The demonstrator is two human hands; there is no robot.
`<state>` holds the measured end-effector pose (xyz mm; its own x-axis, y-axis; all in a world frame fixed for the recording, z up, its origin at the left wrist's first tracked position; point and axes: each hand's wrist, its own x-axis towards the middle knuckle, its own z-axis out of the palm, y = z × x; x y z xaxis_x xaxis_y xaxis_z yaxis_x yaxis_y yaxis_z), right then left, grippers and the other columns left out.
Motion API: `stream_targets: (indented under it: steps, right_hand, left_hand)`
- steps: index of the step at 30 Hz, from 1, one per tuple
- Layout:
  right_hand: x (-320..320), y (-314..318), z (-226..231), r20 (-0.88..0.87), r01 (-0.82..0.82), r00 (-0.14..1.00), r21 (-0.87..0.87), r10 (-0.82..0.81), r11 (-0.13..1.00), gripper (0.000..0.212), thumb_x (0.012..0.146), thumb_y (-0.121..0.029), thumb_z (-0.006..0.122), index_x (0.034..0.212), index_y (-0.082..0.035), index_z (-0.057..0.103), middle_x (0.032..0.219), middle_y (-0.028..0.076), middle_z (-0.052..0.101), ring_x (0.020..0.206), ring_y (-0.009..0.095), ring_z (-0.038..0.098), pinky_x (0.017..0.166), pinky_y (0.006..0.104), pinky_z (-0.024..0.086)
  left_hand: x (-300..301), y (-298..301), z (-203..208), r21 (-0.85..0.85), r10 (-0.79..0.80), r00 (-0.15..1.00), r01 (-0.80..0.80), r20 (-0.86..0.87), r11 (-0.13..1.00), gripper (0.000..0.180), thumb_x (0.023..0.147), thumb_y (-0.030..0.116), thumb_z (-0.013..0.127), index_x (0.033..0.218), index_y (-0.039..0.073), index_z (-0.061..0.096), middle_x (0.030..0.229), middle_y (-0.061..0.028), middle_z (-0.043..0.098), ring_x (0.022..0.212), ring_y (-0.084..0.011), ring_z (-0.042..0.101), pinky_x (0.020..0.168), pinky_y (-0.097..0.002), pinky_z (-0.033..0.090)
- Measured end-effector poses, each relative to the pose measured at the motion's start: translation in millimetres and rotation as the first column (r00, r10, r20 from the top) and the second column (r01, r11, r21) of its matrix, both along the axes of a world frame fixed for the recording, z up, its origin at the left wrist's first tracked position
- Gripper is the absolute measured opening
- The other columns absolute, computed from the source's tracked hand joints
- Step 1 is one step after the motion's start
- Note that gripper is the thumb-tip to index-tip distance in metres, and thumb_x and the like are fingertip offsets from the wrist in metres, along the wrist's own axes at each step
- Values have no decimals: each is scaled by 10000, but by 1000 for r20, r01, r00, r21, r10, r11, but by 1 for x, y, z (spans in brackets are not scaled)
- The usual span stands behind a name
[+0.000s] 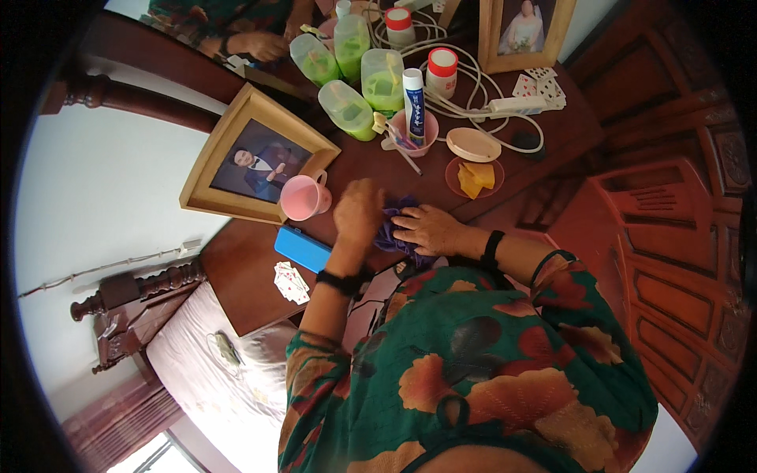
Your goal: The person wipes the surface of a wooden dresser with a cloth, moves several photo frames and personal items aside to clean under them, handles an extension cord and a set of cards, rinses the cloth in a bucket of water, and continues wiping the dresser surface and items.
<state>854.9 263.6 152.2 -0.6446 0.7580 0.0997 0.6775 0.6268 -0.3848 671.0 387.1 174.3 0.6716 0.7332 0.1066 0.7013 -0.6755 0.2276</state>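
Purple cloth [394, 229] lies bunched on the dark wooden table [244, 276], where we press it with our flat, spread right hand [430, 229] while our left hand [359, 209] grips its edge. Just beside stand a pink mug [303, 197], a blue box [302, 249] and a framed photograph [256, 158]; playing cards [292, 282] lie nearer the table's edge.

Soft daylight, sharp centre, heavy fisheye vignetting.
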Motion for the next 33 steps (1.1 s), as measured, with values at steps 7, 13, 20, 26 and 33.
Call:
stream_targets:
  steps: [7, 13, 20, 26, 33]
  right_hand:
    - [15, -1, -17, 70, -10, 997, -36, 12, 999, 503, 799, -365, 677, 1250, -154, 605, 1414, 102, 457, 1296, 316, 392, 1005, 441, 381]
    - [13, 3, -9, 15, -78, 997, -47, 78, 996, 415, 779, -356, 679, 1131, -138, 648, 1328, 87, 493, 1265, 297, 401, 951, 421, 395]
    - [18, -1, -16, -16, 25, 1000, 18, -25, 1000, 438, 836, -324, 642, 1218, -112, 614, 1386, 114, 476, 1284, 312, 411, 998, 419, 373]
    - [12, 34, -15, -11, 213, 977, 47, -213, 976, 477, 801, -242, 670, 1249, -113, 570, 1340, 113, 488, 1252, 317, 438, 967, 422, 408]
    - [16, 38, -1, -12, 549, 836, 21, -548, 836, 532, 808, -230, 679, 1303, -98, 536, 1403, 133, 445, 1274, 331, 416, 1005, 454, 387]
  left_hand:
    - [118, 10, -11, -395, 307, 938, -346, -161, 851, 338, 890, 365, 587, 919, 33, 644, 951, -212, 681, 926, -396, 649, 782, -496, 516]
    - [124, 16, -20, -400, 426, 862, -506, -276, 764, 325, 874, 310, 554, 952, 19, 674, 976, -233, 682, 938, -405, 657, 821, -492, 524]
    - [68, -8, -3, -319, 517, 790, -609, -330, 726, 316, 849, 299, 551, 929, 18, 669, 981, -244, 680, 937, -412, 661, 826, -490, 531]
    - [2, -29, -19, -189, 559, 728, -661, -398, 726, 309, 853, 291, 548, 927, 12, 658, 940, -241, 686, 900, -413, 670, 817, -489, 538]
    - [-11, -35, -23, -199, 568, 712, -679, -413, 706, 323, 875, 331, 568, 963, 25, 624, 945, -221, 690, 904, -396, 675, 807, -482, 541]
